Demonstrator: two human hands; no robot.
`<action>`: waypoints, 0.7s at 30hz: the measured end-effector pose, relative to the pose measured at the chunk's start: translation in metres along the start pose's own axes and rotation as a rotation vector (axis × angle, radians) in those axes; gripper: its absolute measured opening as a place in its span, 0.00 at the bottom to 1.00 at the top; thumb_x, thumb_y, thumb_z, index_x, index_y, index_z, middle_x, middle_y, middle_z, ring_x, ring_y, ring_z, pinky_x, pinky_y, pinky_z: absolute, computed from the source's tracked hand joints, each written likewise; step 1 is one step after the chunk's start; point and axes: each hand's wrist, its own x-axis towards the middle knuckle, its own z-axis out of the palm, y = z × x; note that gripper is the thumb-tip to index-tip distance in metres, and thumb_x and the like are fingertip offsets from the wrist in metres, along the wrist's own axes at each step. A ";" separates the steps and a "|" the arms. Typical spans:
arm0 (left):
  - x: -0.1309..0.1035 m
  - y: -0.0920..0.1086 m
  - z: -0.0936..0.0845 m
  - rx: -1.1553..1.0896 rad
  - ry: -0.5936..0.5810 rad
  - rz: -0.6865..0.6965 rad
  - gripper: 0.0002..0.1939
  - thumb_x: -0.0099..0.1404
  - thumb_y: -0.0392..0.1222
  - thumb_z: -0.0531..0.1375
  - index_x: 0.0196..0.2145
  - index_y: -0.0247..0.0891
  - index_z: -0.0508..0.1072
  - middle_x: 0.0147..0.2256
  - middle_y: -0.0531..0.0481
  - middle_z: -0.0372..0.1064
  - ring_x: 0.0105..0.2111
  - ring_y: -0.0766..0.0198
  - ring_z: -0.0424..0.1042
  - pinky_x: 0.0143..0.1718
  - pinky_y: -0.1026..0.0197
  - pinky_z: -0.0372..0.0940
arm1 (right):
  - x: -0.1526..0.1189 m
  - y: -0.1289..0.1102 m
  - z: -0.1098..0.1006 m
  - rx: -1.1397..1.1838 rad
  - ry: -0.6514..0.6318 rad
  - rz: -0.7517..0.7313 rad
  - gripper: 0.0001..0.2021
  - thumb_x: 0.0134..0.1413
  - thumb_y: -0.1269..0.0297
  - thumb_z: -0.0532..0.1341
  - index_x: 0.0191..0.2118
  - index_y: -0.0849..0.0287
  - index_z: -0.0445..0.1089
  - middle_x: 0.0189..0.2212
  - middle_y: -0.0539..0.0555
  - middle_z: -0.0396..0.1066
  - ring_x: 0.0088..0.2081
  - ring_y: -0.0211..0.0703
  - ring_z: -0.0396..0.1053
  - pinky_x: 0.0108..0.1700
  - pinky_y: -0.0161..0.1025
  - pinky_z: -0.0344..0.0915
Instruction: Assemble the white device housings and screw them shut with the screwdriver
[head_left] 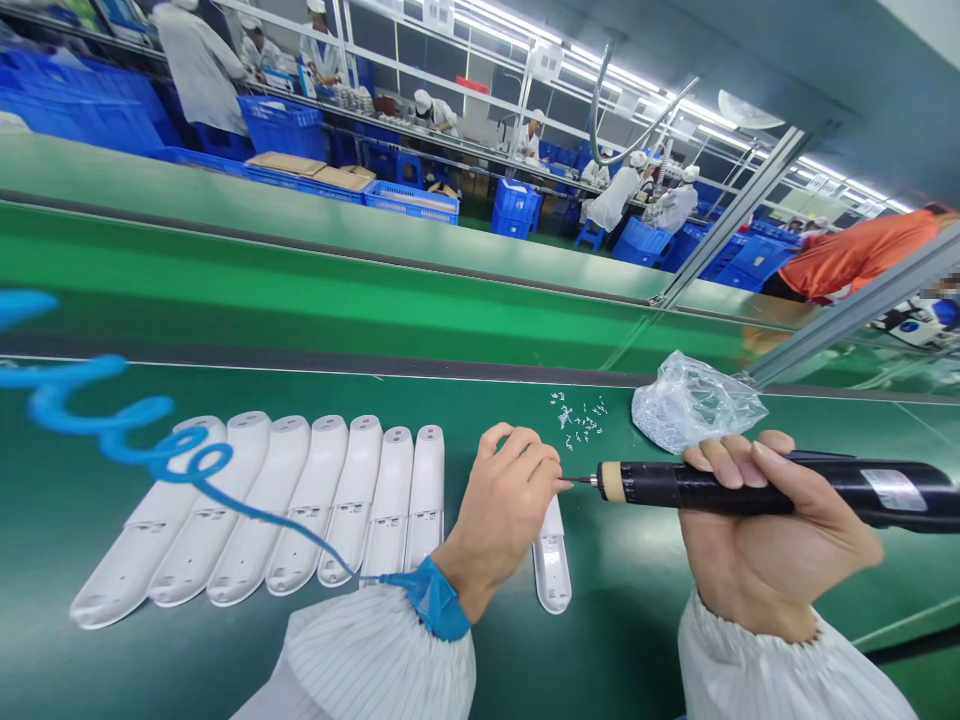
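My right hand [772, 530] is wrapped round a black electric screwdriver [690, 486] held level, its tip pointing left. The thin bit [577, 480] reaches the fingertips of my left hand [502, 510], which are pinched together; whatever they hold is too small to make out. Under and just right of my left hand lies a white elongated housing [553, 570], its upper part hidden by the fingers. Several similar white housings [289, 500] lie side by side on the left of the green table. A blue band circles my left wrist.
Small screws [581, 420] are scattered beyond my hands, beside a clear plastic bag [694, 400] of small parts. A blue coiled cord [187, 460] runs from the left to my wristband. Behind a green conveyor [300, 290], people work among blue crates; a person in orange [862, 255] is at right.
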 end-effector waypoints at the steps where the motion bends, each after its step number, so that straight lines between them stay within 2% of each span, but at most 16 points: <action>1: 0.000 0.000 0.000 0.012 -0.006 0.014 0.15 0.76 0.40 0.52 0.35 0.39 0.75 0.40 0.50 0.78 0.44 0.57 0.71 0.53 0.49 0.55 | -0.001 -0.001 0.000 0.009 -0.003 -0.006 0.07 0.38 0.74 0.59 0.26 0.59 0.60 0.19 0.44 0.45 0.22 0.32 0.49 0.26 0.31 0.60; 4: 0.001 -0.001 -0.001 -0.090 -0.038 -0.012 0.11 0.75 0.41 0.54 0.36 0.40 0.74 0.42 0.51 0.77 0.46 0.58 0.71 0.56 0.49 0.54 | -0.001 -0.004 -0.002 0.031 -0.011 -0.011 0.07 0.37 0.74 0.59 0.27 0.59 0.60 0.19 0.44 0.45 0.21 0.31 0.48 0.25 0.30 0.59; 5: 0.001 -0.002 -0.002 -0.157 -0.053 -0.047 0.07 0.73 0.43 0.58 0.39 0.40 0.74 0.44 0.51 0.77 0.48 0.57 0.70 0.58 0.49 0.53 | -0.001 -0.005 -0.003 0.030 -0.012 -0.014 0.07 0.37 0.74 0.58 0.27 0.59 0.60 0.19 0.44 0.45 0.21 0.31 0.48 0.25 0.30 0.59; 6: 0.002 -0.004 -0.004 -0.224 -0.076 -0.096 0.06 0.70 0.44 0.62 0.43 0.42 0.74 0.48 0.51 0.76 0.52 0.56 0.68 0.60 0.49 0.52 | 0.000 -0.007 -0.003 0.027 -0.012 -0.021 0.07 0.38 0.74 0.58 0.27 0.59 0.60 0.19 0.44 0.45 0.21 0.31 0.48 0.25 0.30 0.59; 8: 0.003 -0.007 -0.008 -0.339 -0.138 -0.217 0.20 0.65 0.45 0.66 0.54 0.46 0.71 0.57 0.51 0.69 0.59 0.53 0.62 0.62 0.48 0.52 | -0.001 -0.011 -0.003 0.009 -0.008 -0.039 0.06 0.39 0.74 0.57 0.27 0.59 0.59 0.18 0.44 0.45 0.21 0.32 0.49 0.26 0.30 0.59; 10: 0.004 -0.009 -0.010 -0.414 -0.221 -0.332 0.26 0.65 0.44 0.65 0.60 0.49 0.66 0.62 0.51 0.64 0.62 0.52 0.59 0.62 0.48 0.54 | -0.005 -0.016 -0.004 -0.019 -0.006 -0.065 0.05 0.40 0.74 0.56 0.27 0.58 0.59 0.18 0.44 0.45 0.21 0.32 0.48 0.26 0.30 0.59; 13: 0.003 -0.009 -0.009 -0.429 -0.310 -0.417 0.21 0.67 0.38 0.60 0.57 0.49 0.70 0.58 0.51 0.68 0.58 0.52 0.64 0.60 0.46 0.57 | -0.018 -0.023 -0.006 -0.102 -0.048 -0.103 0.07 0.41 0.76 0.56 0.27 0.57 0.60 0.17 0.44 0.46 0.20 0.33 0.48 0.25 0.32 0.59; 16: 0.003 -0.009 -0.004 -0.380 -0.285 -0.464 0.19 0.67 0.33 0.57 0.53 0.45 0.72 0.52 0.51 0.73 0.53 0.52 0.68 0.58 0.45 0.59 | -0.037 -0.029 -0.014 -0.215 -0.137 -0.114 0.10 0.39 0.77 0.57 0.29 0.55 0.61 0.15 0.44 0.49 0.19 0.34 0.50 0.25 0.34 0.60; 18: 0.004 -0.009 -0.001 -0.360 -0.252 -0.482 0.18 0.67 0.34 0.57 0.53 0.45 0.72 0.51 0.51 0.73 0.52 0.53 0.68 0.57 0.45 0.59 | -0.049 -0.031 -0.023 -0.280 -0.241 -0.098 0.12 0.38 0.77 0.59 0.30 0.54 0.62 0.16 0.44 0.52 0.19 0.35 0.53 0.24 0.36 0.61; 21: 0.004 -0.010 0.000 -0.357 -0.240 -0.496 0.17 0.67 0.33 0.58 0.52 0.44 0.73 0.50 0.51 0.73 0.51 0.53 0.68 0.57 0.45 0.59 | -0.060 -0.033 -0.036 -0.357 -0.429 -0.108 0.11 0.46 0.71 0.65 0.30 0.53 0.60 0.15 0.43 0.53 0.16 0.34 0.54 0.22 0.37 0.59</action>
